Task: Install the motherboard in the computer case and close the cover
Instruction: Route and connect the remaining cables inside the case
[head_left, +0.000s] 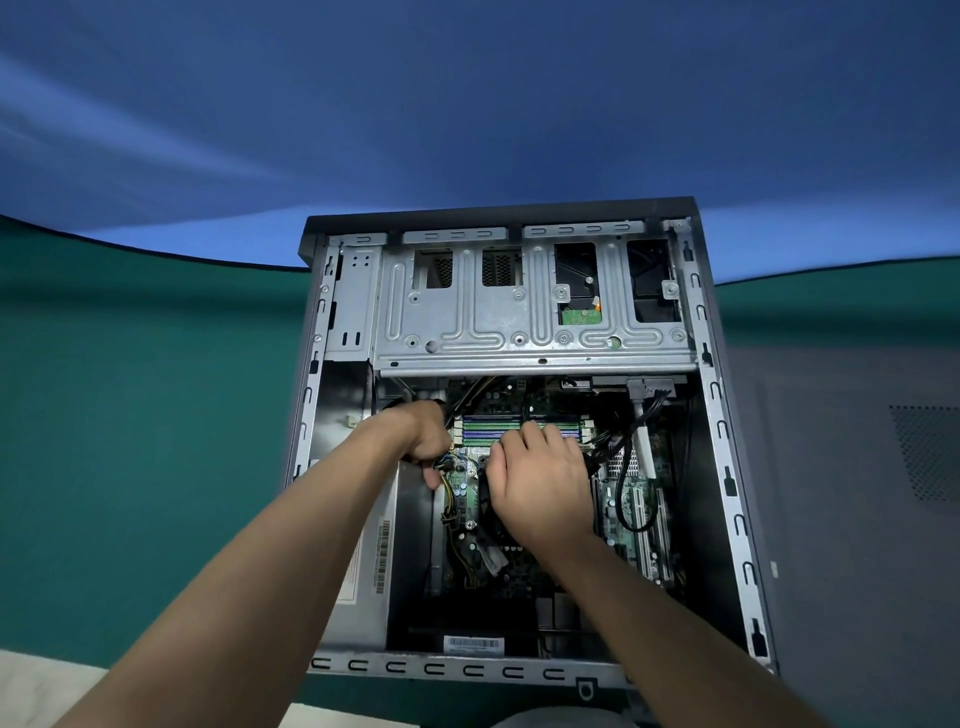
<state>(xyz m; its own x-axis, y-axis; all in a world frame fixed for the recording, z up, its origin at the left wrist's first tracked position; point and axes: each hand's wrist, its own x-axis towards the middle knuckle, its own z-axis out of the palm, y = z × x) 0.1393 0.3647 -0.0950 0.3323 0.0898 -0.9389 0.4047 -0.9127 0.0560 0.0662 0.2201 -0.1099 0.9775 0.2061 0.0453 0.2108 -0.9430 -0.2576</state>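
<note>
One computer case (727, 467) is seen lying on its side on a green-covered worktop (130, 441), its open side turned upward and bounded by a perforated metal rim on the left, right and near edges. The far part of the opening is covered by a silver drive cage (519, 312), so that free room is left only in the nearer part of the case. There the motherboard (639, 499) is seen lying flat on the floor of the case, partly hidden by two hands and by black cables. One grey side panel (841, 467), with a vent grid, is laid flat just beside the right edge of the case.

The left hand (423, 434) is curled at the left edge of the board, beside the inner wall, and is closed around a bundle of black and yellow cables (451, 499). The right hand (540, 483) is placed palm down over the middle of the board, its fingers bent toward the coloured memory slots (488, 428); whether anything is gripped beneath it cannot be told. Little space is left between the two hands.
</note>
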